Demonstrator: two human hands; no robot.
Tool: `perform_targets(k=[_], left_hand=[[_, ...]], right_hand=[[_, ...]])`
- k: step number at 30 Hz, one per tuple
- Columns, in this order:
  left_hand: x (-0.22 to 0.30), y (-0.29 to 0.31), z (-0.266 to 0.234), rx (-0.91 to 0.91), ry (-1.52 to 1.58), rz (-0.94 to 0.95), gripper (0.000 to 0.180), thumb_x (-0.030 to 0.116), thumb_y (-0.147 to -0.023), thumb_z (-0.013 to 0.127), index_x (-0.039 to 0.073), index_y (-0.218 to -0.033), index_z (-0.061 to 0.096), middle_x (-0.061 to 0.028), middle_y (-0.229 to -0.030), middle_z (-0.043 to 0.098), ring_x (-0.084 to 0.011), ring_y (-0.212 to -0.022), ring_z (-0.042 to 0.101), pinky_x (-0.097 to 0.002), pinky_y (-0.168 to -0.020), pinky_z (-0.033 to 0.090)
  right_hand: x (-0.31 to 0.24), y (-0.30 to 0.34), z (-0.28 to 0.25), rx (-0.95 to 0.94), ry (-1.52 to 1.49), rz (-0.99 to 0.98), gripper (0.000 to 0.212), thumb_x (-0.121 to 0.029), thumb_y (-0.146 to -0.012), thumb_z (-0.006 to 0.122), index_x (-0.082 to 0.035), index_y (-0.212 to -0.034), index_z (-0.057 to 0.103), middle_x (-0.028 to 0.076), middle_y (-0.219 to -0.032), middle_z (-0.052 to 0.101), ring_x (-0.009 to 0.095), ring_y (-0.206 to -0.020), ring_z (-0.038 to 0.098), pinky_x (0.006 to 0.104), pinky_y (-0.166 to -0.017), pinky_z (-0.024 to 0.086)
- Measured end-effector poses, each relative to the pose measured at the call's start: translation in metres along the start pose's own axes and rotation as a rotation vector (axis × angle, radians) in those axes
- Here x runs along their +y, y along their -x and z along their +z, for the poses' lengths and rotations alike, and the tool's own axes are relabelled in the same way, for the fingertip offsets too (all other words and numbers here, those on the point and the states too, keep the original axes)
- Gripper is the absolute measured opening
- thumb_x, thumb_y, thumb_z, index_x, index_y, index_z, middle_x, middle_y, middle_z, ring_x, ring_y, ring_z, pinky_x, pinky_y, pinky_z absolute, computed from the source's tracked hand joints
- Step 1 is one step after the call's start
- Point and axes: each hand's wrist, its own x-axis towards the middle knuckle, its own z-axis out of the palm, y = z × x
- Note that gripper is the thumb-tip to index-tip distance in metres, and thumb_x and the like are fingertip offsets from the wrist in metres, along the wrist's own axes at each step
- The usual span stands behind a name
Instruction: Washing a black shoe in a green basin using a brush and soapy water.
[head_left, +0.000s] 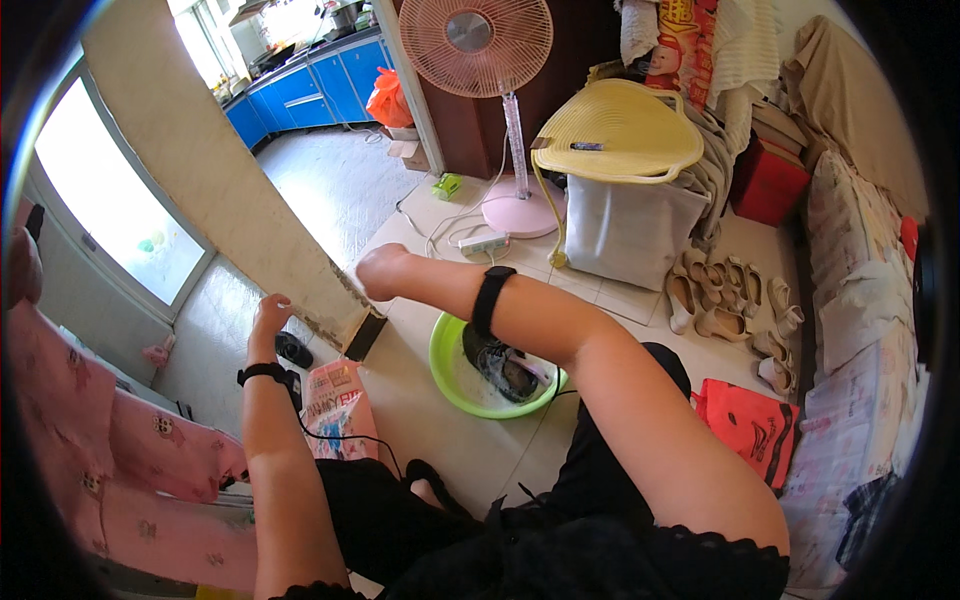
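My left hand point(271, 311) is raised at the left, its fingers mostly turned away from view. Just beyond its wrist, a dark shoe point(293, 349) lies on the floor. My right hand point(384, 272) reaches forward above the tiles, bent at the wrist with its fingers hidden. A black strap circles each arm, and a cable runs from the left one. Under my right forearm stands a lime-green basin point(440, 384) of sudsy water. It contains dark footwear point(508, 376) and a pale, slim object, perhaps a brush handle. Neither hand touches the basin.
A pink standing fan point(520, 205) and a power strip point(484, 243) are ahead. Several pale shoes point(725, 325) sit at right, near a red bag point(748, 425). A wall corner point(362, 337) stands by my hands, a printed bag point(338, 405) by my left forearm.
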Motion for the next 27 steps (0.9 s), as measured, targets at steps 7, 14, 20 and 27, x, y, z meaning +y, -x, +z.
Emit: perform_targets(k=[7,14,20,27], left_hand=[[-0.005,-0.001,0.023,-0.092,-0.195,0.057,0.020,0.022,-0.069,0.061,0.006,-0.080,0.068,-0.0192,-0.082,0.065,-0.0329,-0.083,0.063,-0.0404,-0.078,0.049],[-0.057,-0.013,0.022,-0.204,-0.143,-0.019,0.017,0.020,-0.066,0.067,0.005,-0.074,0.068,-0.0141,-0.066,0.064,-0.0222,-0.061,0.061,-0.0365,-0.060,0.049],[-0.048,0.007,0.028,-0.247,-0.160,-0.032,0.008,0.014,-0.064,0.064,0.009,-0.070,0.066,-0.0104,-0.070,0.065,-0.0228,-0.067,0.062,-0.0346,-0.063,0.050],[-0.011,0.016,0.056,-0.318,-0.260,0.152,0.015,0.012,-0.066,0.059,0.007,-0.079,0.064,-0.0136,-0.086,0.064,-0.0304,-0.086,0.060,-0.0366,-0.078,0.047]], right_hand=[[0.076,0.028,0.057,-0.118,0.075,0.126,0.024,-0.016,-0.073,0.053,-0.007,-0.090,0.067,0.013,-0.093,0.066,0.029,-0.086,0.064,0.0416,-0.071,0.051],[0.166,0.079,0.058,-0.264,0.339,0.108,0.020,-0.013,-0.072,0.055,-0.007,-0.086,0.068,0.011,-0.090,0.066,0.028,-0.082,0.063,0.0411,-0.069,0.051],[0.220,0.139,0.076,-0.415,0.326,0.382,0.024,-0.023,-0.077,0.057,-0.003,-0.089,0.066,0.017,-0.091,0.065,0.034,-0.084,0.062,0.0431,-0.072,0.050],[0.278,0.212,0.096,-0.481,0.345,0.352,0.017,-0.011,-0.075,0.056,-0.002,-0.086,0.065,0.015,-0.092,0.065,0.033,-0.086,0.062,0.0426,-0.073,0.050]])
